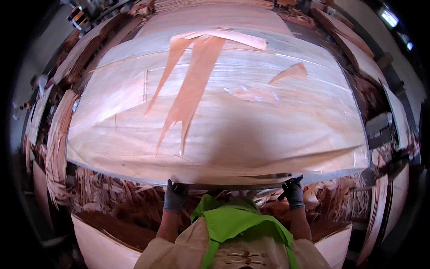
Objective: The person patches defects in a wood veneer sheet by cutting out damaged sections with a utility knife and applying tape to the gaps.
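A broad, pale wood veneer sheet [277, 130] lies spread over the large table in front of me. My left hand [174, 197], in a grey glove with dark fingers, is at the sheet's near edge, its fingers closed around that edge. Further right, my gloved right hand [293, 195] is closed at the same edge. Something dark sticks out of it, too small to make out. Between the hands, the sheet's edge stands slightly off the table, with a dark gap beneath. Torn orange-brown veneer strips [195, 85] lie across the sheet's far left part.
A small veneer scrap [291, 73] lies on the sheet, right of the strips. Shredded veneer [121, 193] is heaped below the table's near edge. Veneer stacks [60, 139] stand along the left, with more boards [351, 49] on the right. Another person [40, 83] is at far left.
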The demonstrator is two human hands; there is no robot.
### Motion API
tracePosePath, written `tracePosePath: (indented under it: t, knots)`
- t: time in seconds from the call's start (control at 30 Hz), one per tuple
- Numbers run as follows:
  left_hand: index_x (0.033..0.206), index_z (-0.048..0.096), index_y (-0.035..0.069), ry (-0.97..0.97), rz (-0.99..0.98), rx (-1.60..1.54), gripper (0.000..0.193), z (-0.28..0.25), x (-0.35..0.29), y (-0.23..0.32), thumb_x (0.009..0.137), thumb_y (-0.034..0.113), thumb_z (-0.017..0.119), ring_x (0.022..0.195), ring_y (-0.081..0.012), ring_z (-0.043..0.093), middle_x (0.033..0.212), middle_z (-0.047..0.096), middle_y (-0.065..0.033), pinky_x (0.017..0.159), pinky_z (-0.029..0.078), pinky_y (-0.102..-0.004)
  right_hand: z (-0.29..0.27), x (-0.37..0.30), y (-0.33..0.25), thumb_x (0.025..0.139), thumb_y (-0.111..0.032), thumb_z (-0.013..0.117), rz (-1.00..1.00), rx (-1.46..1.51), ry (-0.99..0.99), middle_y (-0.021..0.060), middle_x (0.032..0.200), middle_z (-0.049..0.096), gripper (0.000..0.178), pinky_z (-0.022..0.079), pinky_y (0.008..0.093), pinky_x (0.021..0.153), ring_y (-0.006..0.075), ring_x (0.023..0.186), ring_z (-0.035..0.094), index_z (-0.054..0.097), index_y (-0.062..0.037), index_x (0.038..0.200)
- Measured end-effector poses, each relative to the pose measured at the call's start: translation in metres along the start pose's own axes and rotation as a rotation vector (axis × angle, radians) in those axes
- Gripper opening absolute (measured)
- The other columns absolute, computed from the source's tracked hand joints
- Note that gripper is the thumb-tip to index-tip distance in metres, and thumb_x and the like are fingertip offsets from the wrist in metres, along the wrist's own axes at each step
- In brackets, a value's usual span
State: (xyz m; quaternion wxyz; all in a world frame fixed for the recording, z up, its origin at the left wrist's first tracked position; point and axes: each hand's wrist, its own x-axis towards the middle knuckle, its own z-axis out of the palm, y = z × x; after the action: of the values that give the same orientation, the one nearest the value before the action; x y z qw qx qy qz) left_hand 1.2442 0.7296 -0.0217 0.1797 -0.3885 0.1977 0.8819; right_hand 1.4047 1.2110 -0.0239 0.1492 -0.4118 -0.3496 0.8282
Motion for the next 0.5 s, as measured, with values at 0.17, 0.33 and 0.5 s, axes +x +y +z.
tracePosePath:
  t: [0.17,0.33,0.5]
  knots:
    - [0.119,0.054,0.008,-0.257,0.089,0.115,0.045,0.007,0.060,0.036,0.089,0.042,0.054,0.107,-0.0269,0.053,0.116,0.057,-0.0086,0.094,0.043,-0.0430,-0.099,0.043,0.001,0.070,0.002,0.055,-0.182,0.372,-0.196,0.0004,0.083,0.053,0.039,0.047,0.0327,0.063,0.0208,0.069,0.054,0.055,-0.0156,0.105]
    - [0.118,0.053,0.007,-0.247,0.584,0.563,0.043,-0.062,0.135,0.178,0.094,0.041,0.044,0.107,-0.0225,0.054,0.113,0.059,-0.0090,0.097,0.041,-0.0393,-0.052,0.066,-0.030,0.077,-0.004,0.052,-0.070,0.137,-0.194,0.0013,0.068,0.048,0.047,0.039,0.0263,0.046,0.0137,0.051,0.045,0.051,-0.0095,0.123]
    - [0.113,0.058,0.010,-0.297,0.425,0.324,0.034,-0.024,0.126,0.106,0.095,0.036,0.046,0.095,-0.0147,0.055,0.105,0.060,-0.0013,0.088,0.043,-0.0303,-0.099,0.049,-0.051,0.084,-0.005,0.047,-0.346,-0.377,0.041,-0.0026,0.067,0.042,0.043,0.035,0.0233,0.044,0.0093,0.052,0.040,0.050,-0.0096,0.127]
